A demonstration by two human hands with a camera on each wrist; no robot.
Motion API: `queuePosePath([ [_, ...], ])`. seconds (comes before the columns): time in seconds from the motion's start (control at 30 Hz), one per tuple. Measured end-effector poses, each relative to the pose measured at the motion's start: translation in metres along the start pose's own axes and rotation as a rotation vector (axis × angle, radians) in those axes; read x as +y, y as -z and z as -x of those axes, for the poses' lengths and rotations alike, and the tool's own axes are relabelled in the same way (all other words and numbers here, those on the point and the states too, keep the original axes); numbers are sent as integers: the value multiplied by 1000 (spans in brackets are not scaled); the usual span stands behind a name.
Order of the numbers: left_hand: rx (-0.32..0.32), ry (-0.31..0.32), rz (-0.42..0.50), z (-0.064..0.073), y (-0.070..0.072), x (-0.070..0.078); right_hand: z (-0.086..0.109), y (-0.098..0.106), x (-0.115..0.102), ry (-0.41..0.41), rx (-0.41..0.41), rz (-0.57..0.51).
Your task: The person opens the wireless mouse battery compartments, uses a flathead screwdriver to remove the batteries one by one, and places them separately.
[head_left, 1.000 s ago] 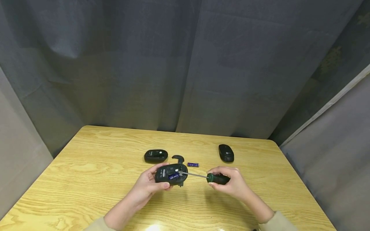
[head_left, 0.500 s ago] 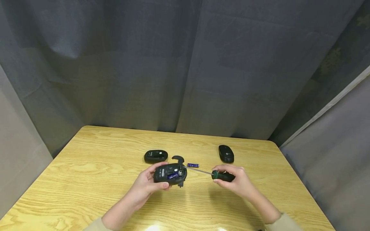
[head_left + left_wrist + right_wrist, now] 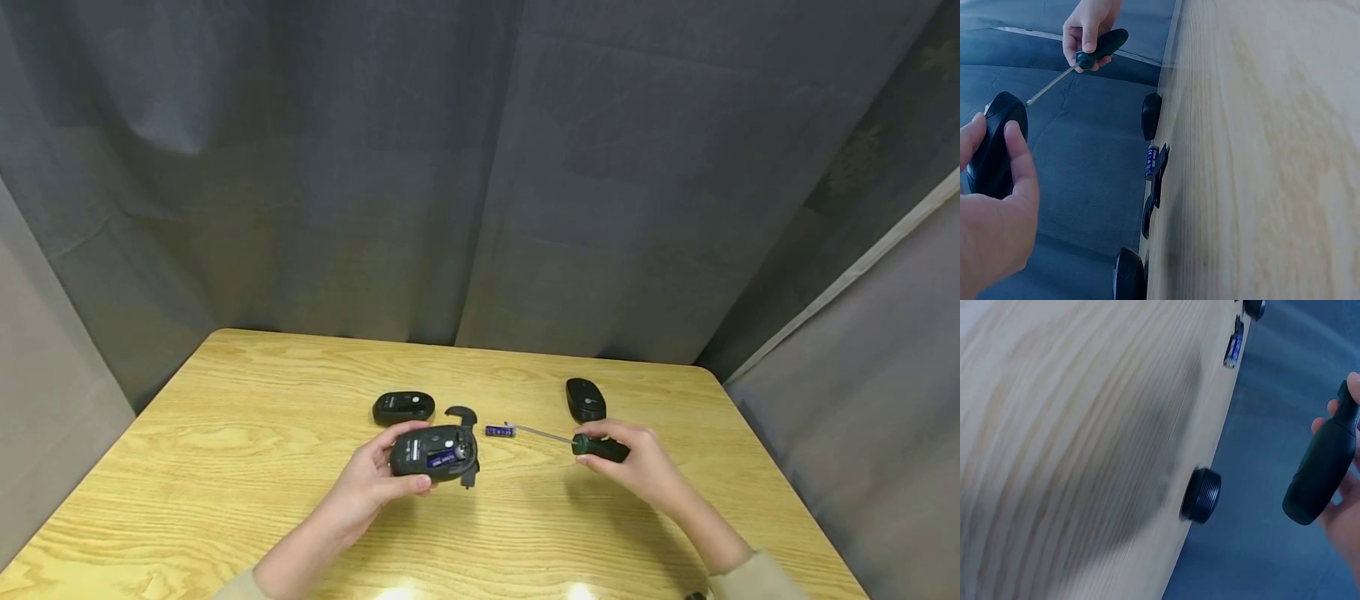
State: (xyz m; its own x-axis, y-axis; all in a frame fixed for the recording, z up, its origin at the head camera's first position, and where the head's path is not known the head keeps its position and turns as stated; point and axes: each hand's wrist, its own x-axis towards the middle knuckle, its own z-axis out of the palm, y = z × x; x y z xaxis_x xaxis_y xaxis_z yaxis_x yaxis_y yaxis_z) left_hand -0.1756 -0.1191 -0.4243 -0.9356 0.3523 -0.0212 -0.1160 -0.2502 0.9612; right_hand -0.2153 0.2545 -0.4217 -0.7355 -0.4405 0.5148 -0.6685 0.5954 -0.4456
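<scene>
My left hand holds a black computer mouse above the table, its underside up in the head view. A purple-blue battery lies in the mouse's uncovered bay. My right hand grips the dark green handle of a screwdriver, its thin shaft pointing left. The screwdriver tip is apart from the mouse and overlaps a second purple battery in the head view. That battery lies on the table. Dark flat cover pieces lie beside it in the left wrist view, partly hidden behind the mouse from above.
Another black mouse lies underside up at the back left of the wooden table. A third mouse rests top side up at the back right. Grey curtains hang behind the table.
The screwdriver has come away from the battery bay of the held mouse, moving right with my right hand. My left hand has shifted slightly left with the mouse. Table items stay put.
</scene>
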Motion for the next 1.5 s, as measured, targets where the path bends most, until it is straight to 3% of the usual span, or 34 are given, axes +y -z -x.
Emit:
queuePosePath([
  [0.23,13,-19,-37,0,3,-1,5,6,12,-100,-18,64],
  [0.8,65,15,-145,3,10,1,16,8,56,-227,-84,146],
  [1.0,60,19,-162,5,12,1,19,9,70,-311,-125,155],
  [1.23,26,16,-154,6,13,1,19,10,82,-350,-153,172],
  [1.5,29,14,-156,6,12,1,15,8,95,-386,-183,218],
])
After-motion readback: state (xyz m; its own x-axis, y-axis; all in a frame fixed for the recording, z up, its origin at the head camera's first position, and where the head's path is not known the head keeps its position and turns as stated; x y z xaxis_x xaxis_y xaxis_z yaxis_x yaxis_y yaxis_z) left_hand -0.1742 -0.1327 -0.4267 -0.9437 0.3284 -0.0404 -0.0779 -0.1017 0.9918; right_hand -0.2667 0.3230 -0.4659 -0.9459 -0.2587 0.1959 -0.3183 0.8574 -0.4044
